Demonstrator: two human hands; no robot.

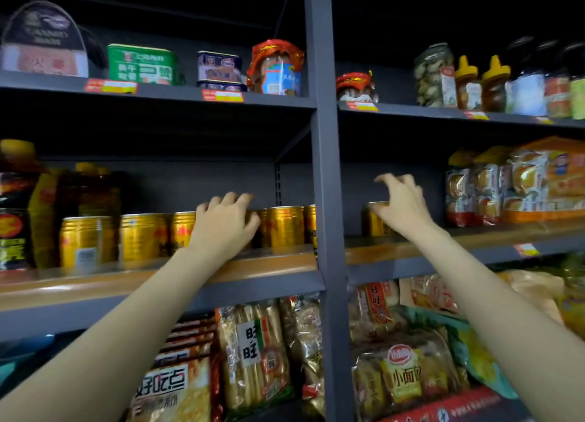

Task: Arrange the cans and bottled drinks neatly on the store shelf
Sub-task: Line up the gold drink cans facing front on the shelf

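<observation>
A: Gold cans (285,227) stand in a row on the middle shelf (158,282), left bay; one lone gold can (375,220) stands in the right bay, just past the grey upright post (329,231).

B: How would they handle?

A: Stiff metal, smooth and likely slippery, and heavy if full, I'd judge. Best taken round the side wall or by the top rim.

B: And the hands?

A: The left hand (223,225) has its fingers curled over a can in the row and seems to grip it. The right hand (400,204) pinches the lone can's rim with the thumb and a finger, other fingers lifted.

B: Room to move?

A: Dark open space behind and above the row. The post stands between the bays, so a can must come forward past the shelf lip to cross. Oil bottles (91,190) crowd the far left; snack packs (493,190) sit well right.
</observation>
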